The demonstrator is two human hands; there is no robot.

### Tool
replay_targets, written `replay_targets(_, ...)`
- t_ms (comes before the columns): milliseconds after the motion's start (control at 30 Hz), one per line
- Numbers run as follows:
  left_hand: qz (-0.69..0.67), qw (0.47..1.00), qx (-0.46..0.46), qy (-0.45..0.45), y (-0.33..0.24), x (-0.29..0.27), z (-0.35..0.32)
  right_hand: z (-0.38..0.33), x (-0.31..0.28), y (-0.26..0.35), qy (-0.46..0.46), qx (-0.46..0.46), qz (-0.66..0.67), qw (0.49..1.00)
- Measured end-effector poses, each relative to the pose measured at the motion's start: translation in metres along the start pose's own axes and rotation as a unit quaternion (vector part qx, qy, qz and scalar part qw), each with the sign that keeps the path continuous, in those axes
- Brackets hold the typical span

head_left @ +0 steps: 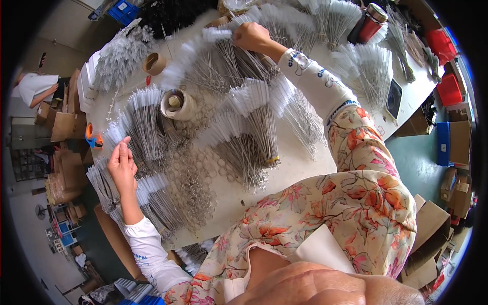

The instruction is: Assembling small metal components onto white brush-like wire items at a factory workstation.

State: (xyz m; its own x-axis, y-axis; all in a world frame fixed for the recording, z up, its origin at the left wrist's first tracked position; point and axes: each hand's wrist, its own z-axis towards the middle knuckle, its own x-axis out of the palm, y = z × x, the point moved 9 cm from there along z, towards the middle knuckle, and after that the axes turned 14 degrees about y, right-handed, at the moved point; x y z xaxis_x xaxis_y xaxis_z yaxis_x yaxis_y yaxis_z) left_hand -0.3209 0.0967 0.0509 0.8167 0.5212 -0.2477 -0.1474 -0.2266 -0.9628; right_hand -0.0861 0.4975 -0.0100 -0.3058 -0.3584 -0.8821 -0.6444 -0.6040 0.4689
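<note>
At the table's left side, my left hand [122,165] points up with thumb and fingertips pinched together. White-bristled wire brushes [114,133] lie right beside these fingertips; what the pinch holds, if anything, is too small to make out. My right hand [252,37] reaches to the back of the table, its fingers curled closed over a large pile of thin wire brushes [226,58]. Its grip is hidden. Between the hands stand more brush bundles [147,127] and a roll of tape [178,104]. Many small metal rings [190,188] lie heaped near the table's front.
An orange-handled tool [93,136] lies at the left table edge. A brown tape roll [154,64] stands farther back. Back right is a red and black flask [370,23], with a dark flat device [394,99] nearer. Cardboard boxes [424,234] and a blue crate [444,144] stand beyond the right edge.
</note>
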Motion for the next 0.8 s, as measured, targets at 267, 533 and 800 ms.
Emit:
replay_targets(267, -0.072, 0.997, -0.01, -0.01, -0.006, 0.002, -0.019, -0.031, -0.13, -0.024, -0.412, -0.221, 0.365, 0.805)
replay_targets(533, -0.136, 0.991, -0.014, -0.013, -0.002, -0.004, -0.069, 0.018, -0.058, -0.106, -0.186, 0.122, 0.119, 0.968)
replay_targets(800, -0.195, 0.981, 0.016, -0.003, 0.026, 0.012, -0.104, 0.018, -0.043, -0.129, -0.122, 0.122, 0.181, 0.968)
